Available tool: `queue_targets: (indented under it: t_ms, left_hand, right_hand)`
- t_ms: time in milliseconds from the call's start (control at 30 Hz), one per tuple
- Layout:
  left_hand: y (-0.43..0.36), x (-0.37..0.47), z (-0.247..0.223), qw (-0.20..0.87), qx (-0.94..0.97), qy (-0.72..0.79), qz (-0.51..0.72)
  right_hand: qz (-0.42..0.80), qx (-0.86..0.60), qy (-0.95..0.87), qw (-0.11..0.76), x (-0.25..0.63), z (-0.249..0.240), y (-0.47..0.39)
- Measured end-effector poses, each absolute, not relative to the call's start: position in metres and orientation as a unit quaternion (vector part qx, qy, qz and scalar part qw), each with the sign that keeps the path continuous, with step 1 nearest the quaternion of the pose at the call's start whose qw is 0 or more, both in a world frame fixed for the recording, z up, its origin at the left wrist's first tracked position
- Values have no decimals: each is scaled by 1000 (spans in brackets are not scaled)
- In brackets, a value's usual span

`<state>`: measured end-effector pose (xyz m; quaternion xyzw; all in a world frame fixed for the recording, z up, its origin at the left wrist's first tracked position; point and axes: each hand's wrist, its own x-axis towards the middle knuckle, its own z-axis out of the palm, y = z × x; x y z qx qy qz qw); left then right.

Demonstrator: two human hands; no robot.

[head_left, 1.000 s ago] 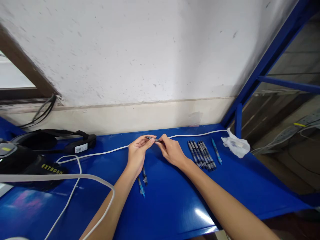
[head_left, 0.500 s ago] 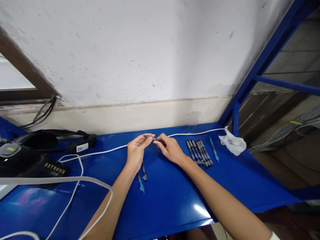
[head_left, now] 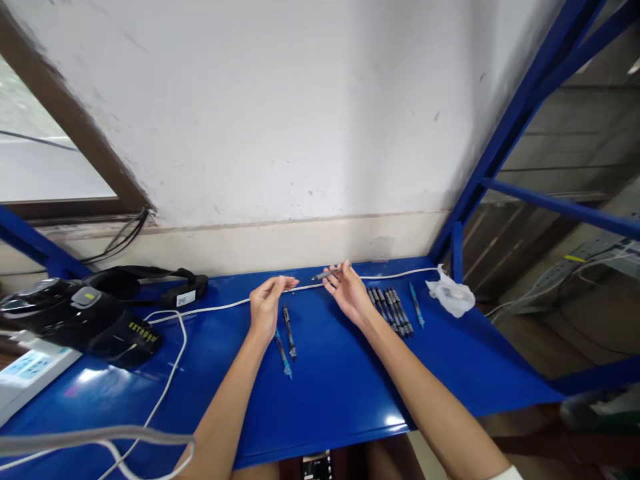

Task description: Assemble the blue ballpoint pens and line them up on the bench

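Observation:
My right hand grips a dark pen between thumb and fingers, its tip pointing left. Facing it, my left hand is raised over the table with its fingers stretched out, and I see nothing held in it. Below the left hand lie a black pen and a blue pen, the latter partly covered by the hand. Beside my right wrist, several dark pens form a slanted row. Another blue pen rests just right of that row.
The blue table meets a white wall. A crumpled white plastic bag lies at the right. White cable loops across the left side, near a black device with straps and a white power strip. A blue metal frame rises at the right.
My hands have moved apart. The pen, earlier between both hands, is now only in my right hand. My left hand has let go, and the view has shifted slightly.

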<state>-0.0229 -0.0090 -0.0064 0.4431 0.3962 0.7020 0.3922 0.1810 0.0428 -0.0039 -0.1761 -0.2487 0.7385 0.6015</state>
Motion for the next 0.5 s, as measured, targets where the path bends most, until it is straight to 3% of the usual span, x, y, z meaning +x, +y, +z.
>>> queue_targets:
  t_ms: [233, 500]
  left_hand:
    - [0, -55, -9, 337, 274, 387, 813]
    - [0, -62, -18, 369, 235, 386, 812]
  right_hand:
    - [830, -77, -126, 538, 203, -8, 47]
    - [811, -76, -60, 578, 216, -11, 45]
